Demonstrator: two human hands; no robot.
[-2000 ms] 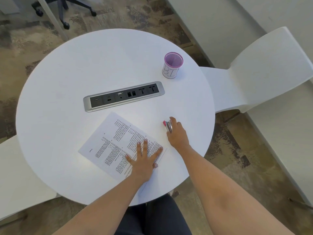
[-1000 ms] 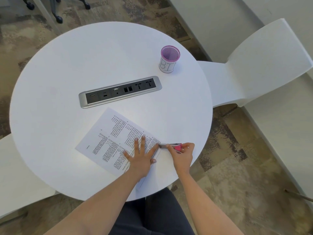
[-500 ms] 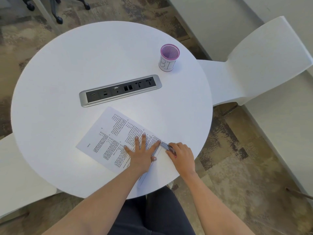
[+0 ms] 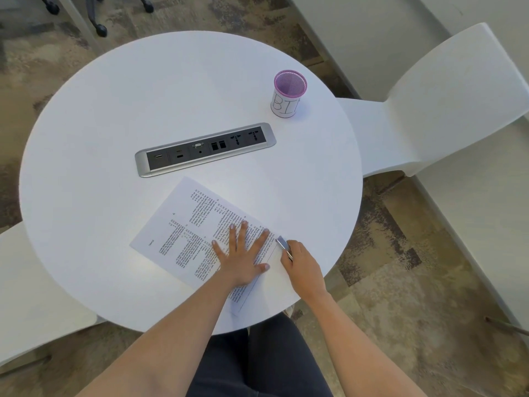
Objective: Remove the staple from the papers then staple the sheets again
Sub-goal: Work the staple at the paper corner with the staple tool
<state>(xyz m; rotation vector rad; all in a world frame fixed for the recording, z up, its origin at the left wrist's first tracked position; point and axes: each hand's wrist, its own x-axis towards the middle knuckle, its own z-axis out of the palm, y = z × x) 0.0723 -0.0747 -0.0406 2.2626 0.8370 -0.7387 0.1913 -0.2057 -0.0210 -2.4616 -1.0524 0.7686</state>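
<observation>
Standing on: a round white table [image 4: 114,116] fills most of the view, set on a mottled brown and grey carpet [image 4: 400,282].
Table centre: a silver power and data strip [image 4: 205,149] is let into the tabletop, with dark sockets in a row along it.
Far right of table: a pink mesh pen cup [image 4: 288,94] stands upright, wrapped in a white label with hand-drawn letters, well apart from the hands.
Seating: a white moulded chair [image 4: 443,90] stands at the right of the table; part of another white chair [image 4: 31,296] shows at the lower left.
Room edge: white wall panels [image 4: 357,32] run along the right; castors of an office chair [image 4: 100,30] show at the top left.
Papers [image 4: 200,233]: printed sheets lie flat and skewed on the near part of the table, between the strip and the table's near edge.
Left hand [image 4: 243,259]: spread open, palm down, fingers fanned, pressing on the near right part of the papers.
Right hand [image 4: 303,267]: curled around a small silver tool, probably the staple remover [image 4: 283,244], just beside the left hand.
Tool tip: it points up-left and meets the right-hand corner of the papers, close to the left forefinger.
Staple: too small to make out.
Below the table: dark trousers [image 4: 272,368] of the person.
</observation>
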